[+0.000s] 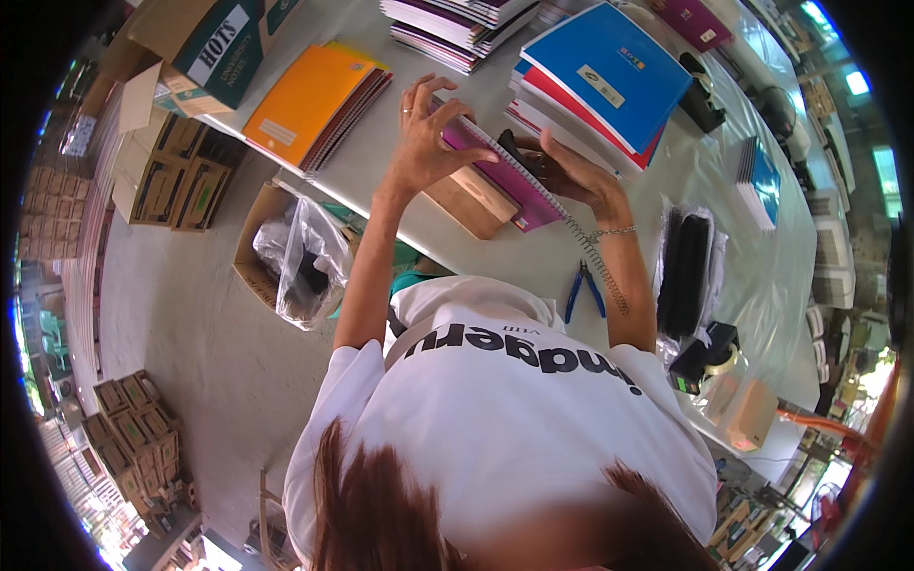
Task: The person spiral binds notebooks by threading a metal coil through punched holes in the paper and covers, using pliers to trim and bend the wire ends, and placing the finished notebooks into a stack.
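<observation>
A purple notebook point(541, 207) leans tilted against a wooden block point(484, 211) near the table's front edge. My left hand point(426, 138) curves around the notebook's upper end, the thumb on its cover and the fingers by its spine. My right hand point(578, 174) is at the spine side, its fingers bent around a dark piece point(514, 147) whose kind I cannot make out. From the spine's lower end a long wire coil point(598, 262) trails down along my right forearm. Blue-handled pliers point(583, 285) lie on the table below the coil.
Orange notebooks point(307, 107) are stacked at the left, and blue and red ones point(609, 81) at the right. More notebooks point(462, 33) stand behind. A black tape dispenser point(706, 360) and a plastic-wrapped black bundle point(687, 271) lie right. An open carton point(262, 252) with plastic stands below the table's left edge.
</observation>
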The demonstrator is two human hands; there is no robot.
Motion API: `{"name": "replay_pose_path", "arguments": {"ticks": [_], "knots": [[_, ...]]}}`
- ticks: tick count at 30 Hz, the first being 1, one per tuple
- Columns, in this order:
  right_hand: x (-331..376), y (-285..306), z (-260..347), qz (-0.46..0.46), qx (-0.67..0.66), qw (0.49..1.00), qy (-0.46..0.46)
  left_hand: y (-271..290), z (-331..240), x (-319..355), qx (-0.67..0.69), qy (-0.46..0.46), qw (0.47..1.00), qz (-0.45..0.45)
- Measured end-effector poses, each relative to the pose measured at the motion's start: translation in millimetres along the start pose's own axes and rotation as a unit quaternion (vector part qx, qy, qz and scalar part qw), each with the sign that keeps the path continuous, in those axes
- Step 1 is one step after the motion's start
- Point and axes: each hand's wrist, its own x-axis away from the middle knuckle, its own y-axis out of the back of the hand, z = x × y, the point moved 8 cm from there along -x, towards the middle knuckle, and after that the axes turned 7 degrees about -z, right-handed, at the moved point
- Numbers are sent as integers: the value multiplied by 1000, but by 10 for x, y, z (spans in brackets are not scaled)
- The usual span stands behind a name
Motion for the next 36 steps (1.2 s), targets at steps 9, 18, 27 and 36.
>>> {"name": "replay_pose_path", "arguments": {"ticks": [9, 18, 27, 36], "knots": [[16, -161, 338, 116, -87, 985, 95, 20, 135, 9, -13, 32, 999, -11], [-29, -32, 317, -93, 169, 978, 82, 13, 166, 45, 41, 49, 998, -3], [-202, -63, 301, -102, 262, 952, 117, -24, 146, 25, 35, 37, 998, 32], [-12, -200, 131, 21, 147, 987, 61, 69, 295, 59, 52, 72, 996, -22]]}}
